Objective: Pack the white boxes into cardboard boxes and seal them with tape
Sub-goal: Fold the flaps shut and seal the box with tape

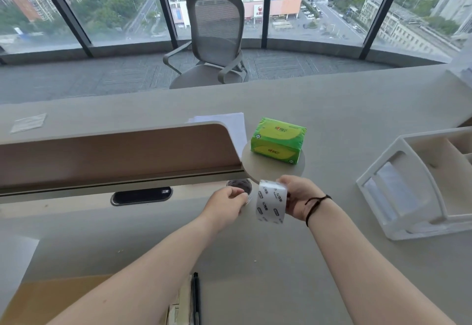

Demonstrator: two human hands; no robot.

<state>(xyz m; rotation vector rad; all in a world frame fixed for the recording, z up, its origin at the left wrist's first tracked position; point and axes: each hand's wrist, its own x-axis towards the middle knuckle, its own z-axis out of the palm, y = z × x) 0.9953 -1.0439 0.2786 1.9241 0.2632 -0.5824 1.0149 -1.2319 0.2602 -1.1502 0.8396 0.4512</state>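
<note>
My right hand (300,197) grips a roll of clear tape (271,202) with dark printed marks, held on edge above the grey desk (255,248). My left hand (227,203) is just left of the roll, fingers pinched near the tape's loose end; whether it grips the end I cannot tell. A brown cardboard box (51,296) shows at the bottom left under my left forearm. A dark pen (195,296) lies beside it. No white box to pack is clearly visible.
A green tissue pack (278,140) sits on a round stand behind my hands. A white organiser tray (421,184) stands at the right. A raised desk divider (115,153) runs across the left. An office chair (214,41) stands beyond the desk by the windows.
</note>
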